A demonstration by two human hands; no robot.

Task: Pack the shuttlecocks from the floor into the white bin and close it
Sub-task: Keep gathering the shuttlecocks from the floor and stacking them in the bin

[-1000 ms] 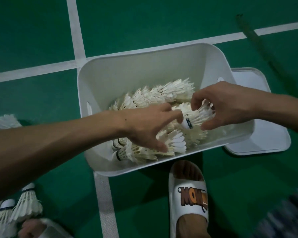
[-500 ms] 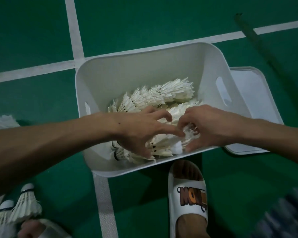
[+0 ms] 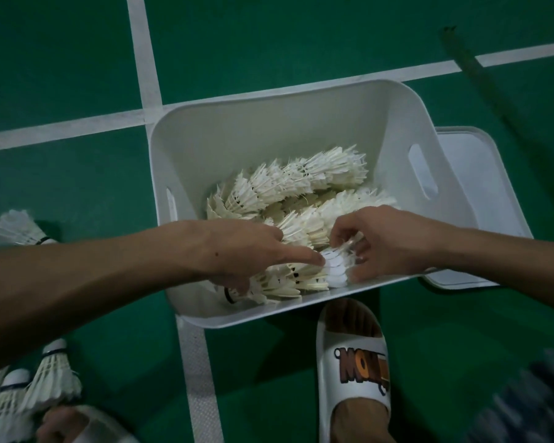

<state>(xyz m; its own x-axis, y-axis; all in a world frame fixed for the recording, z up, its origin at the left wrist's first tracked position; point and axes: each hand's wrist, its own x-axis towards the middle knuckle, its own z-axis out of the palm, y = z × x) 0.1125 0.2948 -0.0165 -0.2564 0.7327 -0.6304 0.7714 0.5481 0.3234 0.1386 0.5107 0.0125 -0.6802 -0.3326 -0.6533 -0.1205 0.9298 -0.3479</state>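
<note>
Green court flooring [image 3: 301, 43], crossed by white lines [image 3: 141, 59], is shown across the head view. On it a white bin [image 3: 269, 129] is set, open at the top, and its lid [image 3: 480, 174] is seen lying flat on the floor just beside the bin's right wall. Inside the bin, nested rows of shuttlecocks [image 3: 301, 180] are laid on their sides. The left hand [image 3: 243, 251] is reached in from the left; its fingers are stretched out over the nearest row, and the index fingertip [image 3: 314, 258] is pressed against the feathers of the end shuttlecock [image 3: 335, 271]. That end shuttlecock is pinched at its feather skirt by the curled fingers and thumb of the right hand [image 3: 387, 244], close to the bin's near wall. Outside the bin, at least 2 loose shuttlecocks [image 3: 52, 375] are seen standing cork-up at the lower left, and 1 lone shuttlecock [image 3: 13, 227] is seen lying at the left edge. A white slipper [image 3: 352, 366] with brown lettering is worn on a foot placed just below the bin. A dark strip [image 3: 480, 81] is laid across the floor at the upper right.
</note>
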